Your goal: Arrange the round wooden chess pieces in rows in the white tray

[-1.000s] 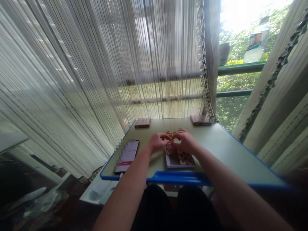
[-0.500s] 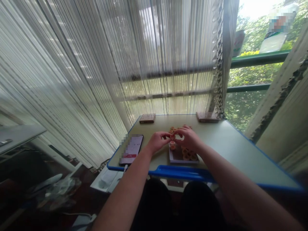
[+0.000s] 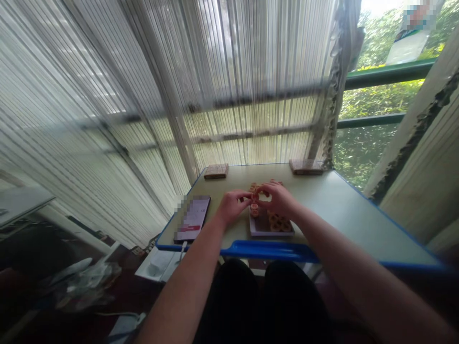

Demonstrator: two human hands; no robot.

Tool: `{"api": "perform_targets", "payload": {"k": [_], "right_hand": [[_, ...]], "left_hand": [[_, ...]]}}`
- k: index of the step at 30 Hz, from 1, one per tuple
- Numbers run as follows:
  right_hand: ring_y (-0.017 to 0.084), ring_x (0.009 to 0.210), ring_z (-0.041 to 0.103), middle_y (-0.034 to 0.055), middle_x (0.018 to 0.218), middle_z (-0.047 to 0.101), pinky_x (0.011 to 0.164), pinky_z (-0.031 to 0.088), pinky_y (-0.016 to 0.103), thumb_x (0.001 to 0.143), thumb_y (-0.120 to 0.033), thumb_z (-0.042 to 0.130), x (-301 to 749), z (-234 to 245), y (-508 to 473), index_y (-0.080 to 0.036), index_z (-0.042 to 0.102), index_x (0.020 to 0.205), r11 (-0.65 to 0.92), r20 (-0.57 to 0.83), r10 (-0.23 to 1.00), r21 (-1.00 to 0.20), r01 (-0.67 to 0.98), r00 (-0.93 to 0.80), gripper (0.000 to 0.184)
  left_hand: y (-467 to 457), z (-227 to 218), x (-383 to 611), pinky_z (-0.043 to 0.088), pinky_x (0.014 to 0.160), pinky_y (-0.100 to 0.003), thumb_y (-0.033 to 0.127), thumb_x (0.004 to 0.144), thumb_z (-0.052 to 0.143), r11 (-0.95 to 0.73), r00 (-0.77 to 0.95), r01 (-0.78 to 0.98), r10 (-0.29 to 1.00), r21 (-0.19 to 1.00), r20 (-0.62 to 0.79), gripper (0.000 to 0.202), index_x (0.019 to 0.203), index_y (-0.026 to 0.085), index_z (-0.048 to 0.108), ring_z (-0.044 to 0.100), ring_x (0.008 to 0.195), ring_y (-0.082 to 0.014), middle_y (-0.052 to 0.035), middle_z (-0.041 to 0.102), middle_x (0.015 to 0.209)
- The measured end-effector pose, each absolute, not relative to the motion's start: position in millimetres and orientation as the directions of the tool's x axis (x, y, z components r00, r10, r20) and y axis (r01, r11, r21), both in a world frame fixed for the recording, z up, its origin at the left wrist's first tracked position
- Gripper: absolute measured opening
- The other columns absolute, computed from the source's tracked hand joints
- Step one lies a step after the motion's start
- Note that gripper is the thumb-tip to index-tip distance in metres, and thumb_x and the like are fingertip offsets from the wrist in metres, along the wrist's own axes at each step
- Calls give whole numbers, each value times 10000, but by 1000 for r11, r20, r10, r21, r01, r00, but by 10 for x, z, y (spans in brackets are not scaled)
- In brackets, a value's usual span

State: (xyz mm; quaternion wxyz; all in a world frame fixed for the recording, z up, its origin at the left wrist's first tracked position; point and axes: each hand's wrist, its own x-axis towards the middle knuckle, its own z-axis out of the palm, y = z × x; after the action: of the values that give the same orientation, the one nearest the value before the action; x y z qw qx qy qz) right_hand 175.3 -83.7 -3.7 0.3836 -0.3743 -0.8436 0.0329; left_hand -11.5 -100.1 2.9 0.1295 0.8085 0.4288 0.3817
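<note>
My left hand (image 3: 232, 205) and my right hand (image 3: 278, 197) meet above the far left corner of a shallow box (image 3: 260, 227). Their fingertips close on a small round Chinese chess piece (image 3: 255, 196), light wood with red on its face. Right under it, more pieces (image 3: 254, 210) stand stacked in the box's left side. Several loose pieces (image 3: 279, 223) lie in its right side, partly behind my right hand. Beyond my fingers, further pieces (image 3: 254, 187) sit on the table, partly covered by the right hand.
A phone (image 3: 193, 219) with a cable lies at the left of the pale, blue-edged table (image 3: 344, 215). Two flat brown boxes, one left (image 3: 216, 171) and one right (image 3: 306, 166), rest along the far edge. A blue tray ledge (image 3: 272, 249) runs along the front. Striped curtains hang behind.
The whole view has shifted slightly, so the table appears a little higher and further left. Both hands stay together at the stack, fingers still on a piece.
</note>
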Motion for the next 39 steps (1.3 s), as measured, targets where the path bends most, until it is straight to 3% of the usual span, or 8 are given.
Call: {"api": "perform_targets", "payload": {"k": [6, 21, 39], "right_hand": [[158, 689, 500, 17, 691, 614, 696, 367, 280, 667, -438, 651, 1721, -30, -825, -210, 680, 763, 654, 505, 737, -364, 663, -450, 250], [192, 772, 540, 25, 684, 643, 652, 378, 263, 656, -446, 624, 1699, 48, -854, -226, 699, 788, 577, 335, 812, -329, 748, -479, 268], [160, 681, 513, 6, 647, 622, 615, 348, 254, 672, -434, 631, 1694, 38, -838, -244, 699, 731, 603, 367, 792, -343, 720, -489, 210]], "left_hand": [[-959, -33, -132, 472, 811, -261, 92, 690, 537, -457, 229, 766, 851, 452, 472, 262, 867, 173, 713, 633, 821, -154, -46, 708, 886], [-917, -155, -61, 464, 755, -246, 179, 726, 482, -381, 195, 826, 885, 416, 423, 241, 770, 199, 718, 631, 786, -159, -32, 711, 792], [-896, -187, -54, 458, 761, -252, 198, 747, 470, -402, 228, 836, 874, 374, 428, 241, 777, 204, 709, 627, 799, -162, -37, 707, 809]]}}
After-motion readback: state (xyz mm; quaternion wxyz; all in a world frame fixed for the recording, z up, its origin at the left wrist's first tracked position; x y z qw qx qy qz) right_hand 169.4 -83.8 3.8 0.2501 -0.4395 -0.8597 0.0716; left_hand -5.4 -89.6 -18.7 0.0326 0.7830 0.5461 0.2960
